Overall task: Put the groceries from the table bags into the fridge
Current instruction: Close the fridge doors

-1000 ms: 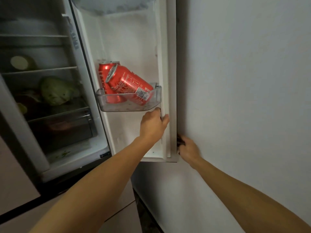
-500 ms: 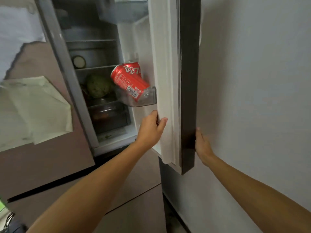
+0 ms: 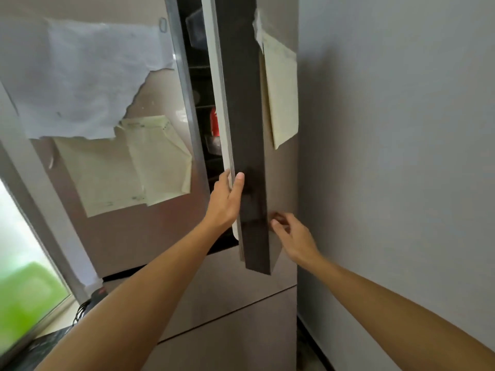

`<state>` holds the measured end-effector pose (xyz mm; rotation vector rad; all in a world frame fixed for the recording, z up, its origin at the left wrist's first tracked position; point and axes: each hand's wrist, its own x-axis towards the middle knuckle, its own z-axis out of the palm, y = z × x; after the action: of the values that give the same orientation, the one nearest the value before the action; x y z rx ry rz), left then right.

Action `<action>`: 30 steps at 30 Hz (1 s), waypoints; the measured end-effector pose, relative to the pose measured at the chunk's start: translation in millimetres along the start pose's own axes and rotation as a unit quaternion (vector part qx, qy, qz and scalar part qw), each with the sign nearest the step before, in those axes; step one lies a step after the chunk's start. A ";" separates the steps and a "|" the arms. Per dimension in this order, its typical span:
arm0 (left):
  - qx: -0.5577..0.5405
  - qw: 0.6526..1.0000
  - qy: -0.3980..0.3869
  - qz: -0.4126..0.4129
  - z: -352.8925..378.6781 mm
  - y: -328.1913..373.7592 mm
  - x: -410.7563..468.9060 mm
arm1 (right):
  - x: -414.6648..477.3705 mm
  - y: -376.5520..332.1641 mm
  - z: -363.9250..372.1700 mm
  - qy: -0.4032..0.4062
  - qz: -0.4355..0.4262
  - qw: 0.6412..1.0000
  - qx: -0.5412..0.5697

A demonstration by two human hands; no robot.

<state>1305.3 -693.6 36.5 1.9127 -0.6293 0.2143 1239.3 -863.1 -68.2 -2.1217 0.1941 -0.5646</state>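
Red can shows as a sliver inside the fridge, through the narrow gap left of the fridge door. The door stands nearly closed, edge toward the camera. The left hand lies straight-fingered along the door's inner edge, thumb on its dark side face, grasping nothing. The right hand is loosely curled and empty at the door's outer face; contact cannot be told. Step judged: closing the fridge. The next move calls for clearing the left fingers from the gap, then pushing the door home.
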 end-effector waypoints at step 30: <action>0.641 0.693 0.233 0.236 -68.7 -106.5 120.4 | 173.4 27.5 105.8 0.100 -0.491 0.765 -0.404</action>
<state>1471.4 -639.5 31.2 2.7364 -0.6428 1.8294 1443.5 -859.9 -86.3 -2.9157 -0.7646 -1.5387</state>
